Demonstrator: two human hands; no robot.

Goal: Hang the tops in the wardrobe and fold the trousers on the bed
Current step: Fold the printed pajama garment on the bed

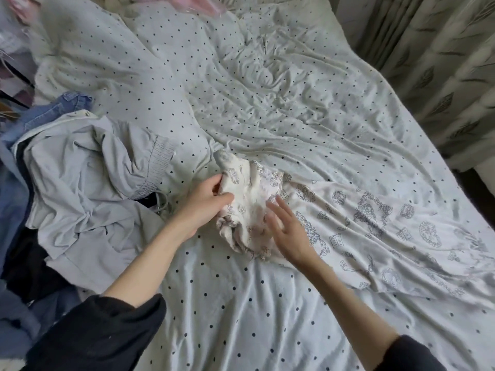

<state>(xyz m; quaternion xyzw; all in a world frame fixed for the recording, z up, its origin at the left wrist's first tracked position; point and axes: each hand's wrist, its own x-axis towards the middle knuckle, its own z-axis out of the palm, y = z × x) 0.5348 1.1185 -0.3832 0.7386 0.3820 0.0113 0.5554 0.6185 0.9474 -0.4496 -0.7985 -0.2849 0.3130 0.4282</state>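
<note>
On the bed (267,330), covered in a pale sheet with small dark dots, a cream printed garment (375,226) lies spread toward the right, its near end bunched into a crumpled wad between the two hands. The left hand (206,207) grips that bunched end, fingers and thumb curled round a fold of the cloth. The right hand (286,228) lies just beside it with fingers straight and slightly spread, the tips touching the wad from the right side without closing on it. Both forearms are bare below dark sleeves pushed up toward the elbows.

To the left, on the edge of the bed, sits a heap of other clothes: a grey garment (88,178) with an elastic gathered band on top, blue denim (53,111) behind it, and something black (26,263) underneath (only partly seen). At the top edge a pink item (187,2) shows, too blurred to identify. A patterned curtain (442,62) hangs along the right side of the bed
</note>
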